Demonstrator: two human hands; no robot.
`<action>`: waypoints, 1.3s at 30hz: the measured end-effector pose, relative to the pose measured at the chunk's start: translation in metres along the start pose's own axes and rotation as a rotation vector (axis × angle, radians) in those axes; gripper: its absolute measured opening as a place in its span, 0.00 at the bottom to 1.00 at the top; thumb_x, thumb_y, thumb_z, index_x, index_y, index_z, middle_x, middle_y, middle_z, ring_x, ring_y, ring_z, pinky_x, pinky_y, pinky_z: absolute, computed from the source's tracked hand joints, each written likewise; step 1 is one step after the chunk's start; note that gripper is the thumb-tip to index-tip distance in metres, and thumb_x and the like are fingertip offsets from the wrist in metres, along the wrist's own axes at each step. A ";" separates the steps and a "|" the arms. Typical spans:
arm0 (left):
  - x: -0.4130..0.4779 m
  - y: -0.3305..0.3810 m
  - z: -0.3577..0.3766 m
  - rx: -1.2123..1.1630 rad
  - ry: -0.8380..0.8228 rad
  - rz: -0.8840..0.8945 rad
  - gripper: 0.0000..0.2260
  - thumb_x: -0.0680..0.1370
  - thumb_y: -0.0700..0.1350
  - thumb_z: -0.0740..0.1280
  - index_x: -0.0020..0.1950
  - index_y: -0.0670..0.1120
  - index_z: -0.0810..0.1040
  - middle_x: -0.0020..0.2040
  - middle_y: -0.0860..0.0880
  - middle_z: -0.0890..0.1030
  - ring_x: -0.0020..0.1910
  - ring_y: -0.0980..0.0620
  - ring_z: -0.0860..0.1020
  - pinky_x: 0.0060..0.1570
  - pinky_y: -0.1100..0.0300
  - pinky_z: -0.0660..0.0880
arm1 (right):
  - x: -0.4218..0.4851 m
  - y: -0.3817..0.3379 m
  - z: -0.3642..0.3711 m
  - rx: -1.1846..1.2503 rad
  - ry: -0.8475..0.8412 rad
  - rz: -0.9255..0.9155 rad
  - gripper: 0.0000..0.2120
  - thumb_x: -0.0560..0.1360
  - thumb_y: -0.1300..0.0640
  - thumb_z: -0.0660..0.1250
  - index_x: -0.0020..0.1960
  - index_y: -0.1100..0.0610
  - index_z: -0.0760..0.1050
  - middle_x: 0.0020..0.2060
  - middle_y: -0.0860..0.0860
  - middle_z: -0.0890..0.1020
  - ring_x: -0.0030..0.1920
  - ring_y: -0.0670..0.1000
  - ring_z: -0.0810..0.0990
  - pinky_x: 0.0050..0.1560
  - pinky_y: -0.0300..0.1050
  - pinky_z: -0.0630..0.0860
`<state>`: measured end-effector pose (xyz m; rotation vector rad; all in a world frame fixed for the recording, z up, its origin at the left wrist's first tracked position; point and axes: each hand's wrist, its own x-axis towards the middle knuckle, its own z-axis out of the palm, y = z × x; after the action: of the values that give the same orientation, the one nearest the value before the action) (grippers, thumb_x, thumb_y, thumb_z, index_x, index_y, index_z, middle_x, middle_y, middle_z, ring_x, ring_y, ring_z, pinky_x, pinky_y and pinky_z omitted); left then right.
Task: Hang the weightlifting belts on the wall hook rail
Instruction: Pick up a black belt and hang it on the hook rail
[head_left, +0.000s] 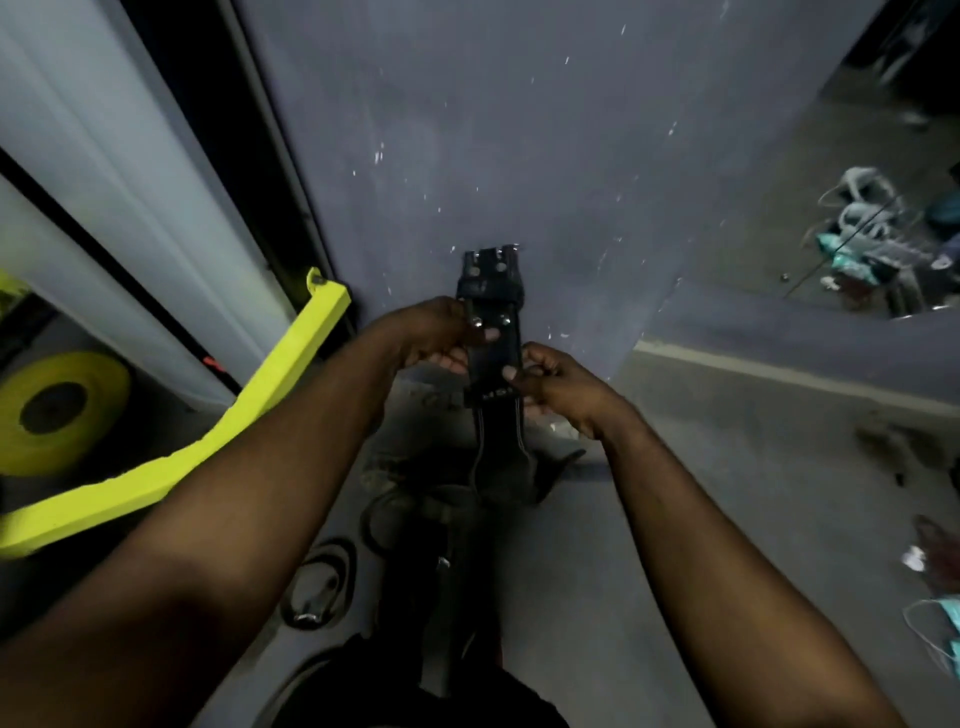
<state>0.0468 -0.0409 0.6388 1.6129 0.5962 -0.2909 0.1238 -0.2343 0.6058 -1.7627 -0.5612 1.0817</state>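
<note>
I hold a black weightlifting belt (493, 332) upright in front of the grey wall (493, 130), its buckle end with metal rivets pointing up. My left hand (441, 332) grips its left edge near the rivets. My right hand (556, 384) pinches its right edge a little lower. The rest of the belt hangs down between my arms toward the floor. More dark belts or straps (317, 587) lie on the floor below. No hook rail shows in this view.
A yellow-green machine arm (218, 431) and a yellow weight plate (57, 410) stand at the left. A mirror (872, 197) at the right reflects gym gear. Small items lie on the concrete floor (930, 566) at the right.
</note>
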 end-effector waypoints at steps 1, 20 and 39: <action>-0.009 0.009 0.005 0.054 -0.004 0.075 0.08 0.78 0.41 0.70 0.57 0.43 0.79 0.43 0.46 0.84 0.35 0.54 0.83 0.35 0.62 0.81 | -0.005 -0.011 -0.003 0.007 0.035 -0.039 0.11 0.81 0.53 0.66 0.59 0.59 0.76 0.47 0.51 0.82 0.48 0.52 0.81 0.50 0.52 0.80; -0.116 0.182 -0.004 -0.027 0.130 1.031 0.23 0.76 0.35 0.69 0.70 0.44 0.71 0.61 0.43 0.82 0.60 0.46 0.81 0.64 0.49 0.76 | -0.104 -0.212 -0.010 0.044 0.569 -0.675 0.10 0.81 0.51 0.65 0.61 0.52 0.71 0.48 0.52 0.77 0.50 0.49 0.80 0.53 0.54 0.82; -0.137 0.247 0.007 -0.197 0.223 1.121 0.23 0.76 0.27 0.64 0.67 0.45 0.73 0.57 0.50 0.82 0.58 0.54 0.79 0.63 0.57 0.76 | -0.099 -0.241 -0.039 -0.036 0.475 -0.600 0.20 0.83 0.44 0.57 0.52 0.59 0.79 0.41 0.52 0.84 0.42 0.51 0.82 0.46 0.48 0.79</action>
<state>0.0661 -0.0849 0.9178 1.5591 -0.1741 0.7576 0.1296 -0.2235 0.8687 -1.6441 -0.7413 0.2295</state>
